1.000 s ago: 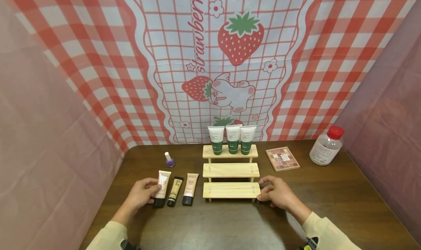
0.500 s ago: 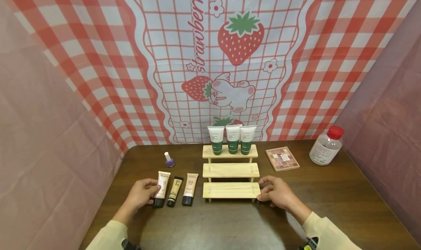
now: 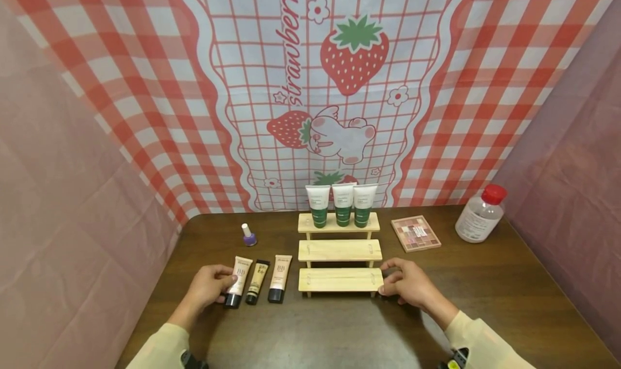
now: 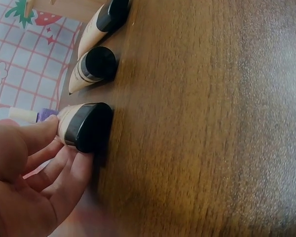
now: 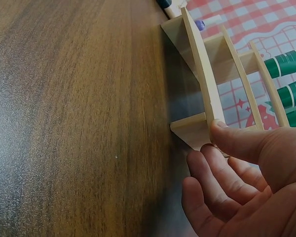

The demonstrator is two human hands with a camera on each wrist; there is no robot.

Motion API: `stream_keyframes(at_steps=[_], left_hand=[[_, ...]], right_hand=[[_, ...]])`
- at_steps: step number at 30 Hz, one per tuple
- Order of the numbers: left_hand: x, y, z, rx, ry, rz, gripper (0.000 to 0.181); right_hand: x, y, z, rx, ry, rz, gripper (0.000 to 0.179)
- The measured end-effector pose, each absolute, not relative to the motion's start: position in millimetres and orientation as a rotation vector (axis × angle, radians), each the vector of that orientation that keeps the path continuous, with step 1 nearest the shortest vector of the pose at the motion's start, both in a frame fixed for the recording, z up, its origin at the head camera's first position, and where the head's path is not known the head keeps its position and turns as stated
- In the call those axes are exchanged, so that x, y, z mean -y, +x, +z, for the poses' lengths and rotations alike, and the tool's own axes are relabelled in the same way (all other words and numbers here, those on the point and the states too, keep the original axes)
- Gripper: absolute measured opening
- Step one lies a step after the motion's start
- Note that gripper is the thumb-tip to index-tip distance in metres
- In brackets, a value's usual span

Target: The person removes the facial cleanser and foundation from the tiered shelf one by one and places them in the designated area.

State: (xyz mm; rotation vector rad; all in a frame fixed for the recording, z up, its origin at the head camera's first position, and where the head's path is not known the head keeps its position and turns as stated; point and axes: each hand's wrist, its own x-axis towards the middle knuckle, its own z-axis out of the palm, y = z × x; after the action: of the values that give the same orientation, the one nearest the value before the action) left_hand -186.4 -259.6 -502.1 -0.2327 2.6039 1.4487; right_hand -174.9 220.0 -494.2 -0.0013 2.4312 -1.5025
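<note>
My left hand (image 3: pixel 209 285) holds a BB cream tube (image 3: pixel 237 282) with a black cap. In the left wrist view the thumb lies on one side of the tube and the fingers curl at the other. To its right lie a slimmer tan tube (image 3: pixel 258 281) and another BB cream tube (image 3: pixel 280 278). My right hand (image 3: pixel 406 284) grips the right end of the lowest step of a three-step wooden stand (image 3: pixel 340 280). Thumb above and fingers below meet that step's end in the right wrist view. Three white-and-green tubes (image 3: pixel 342 204) stand on the top step.
Behind the tubes at left stands a purple nail polish bottle (image 3: pixel 249 237). An eyeshadow palette (image 3: pixel 416 233) lies right of the stand, and a clear bottle with a red cap (image 3: pixel 480 218) is at the back right. A strawberry-print cloth (image 3: pixel 354 61) hangs behind the table (image 3: pixel 310 336).
The BB cream tube in my left hand has tipped slightly, its upper end shifting lower and toward the right. The right hand and the stand stay where they were.
</note>
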Motion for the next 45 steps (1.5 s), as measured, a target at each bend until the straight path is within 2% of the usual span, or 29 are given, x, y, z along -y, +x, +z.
stream_keyframes(at_steps=[15,27,33,40,45], left_hand=[[262,-187,-502,-2.739,-0.225,1.296,0.022],[257,-194,-489,-2.963,-0.098,1.081,0.016],[229,-214,-464,-3.031,0.07,1.215,0.021],[174,-236,-427,-2.903,0.329,1.425,0.037],[140,-248,-408,-2.838,0.417,1.465,0.047]], right_hand=[[-222,-174,-496,-2.4,-0.011,-1.512,0.052],[-221,-171,-494,-2.423,0.001,-1.52,0.053],[-220,-171,-494,-2.431,-0.004,-1.515,0.052],[-219,-172,-494,-2.441,0.001,-1.508,0.051],[-218,-172,-494,-2.436,0.011,-1.503,0.051]])
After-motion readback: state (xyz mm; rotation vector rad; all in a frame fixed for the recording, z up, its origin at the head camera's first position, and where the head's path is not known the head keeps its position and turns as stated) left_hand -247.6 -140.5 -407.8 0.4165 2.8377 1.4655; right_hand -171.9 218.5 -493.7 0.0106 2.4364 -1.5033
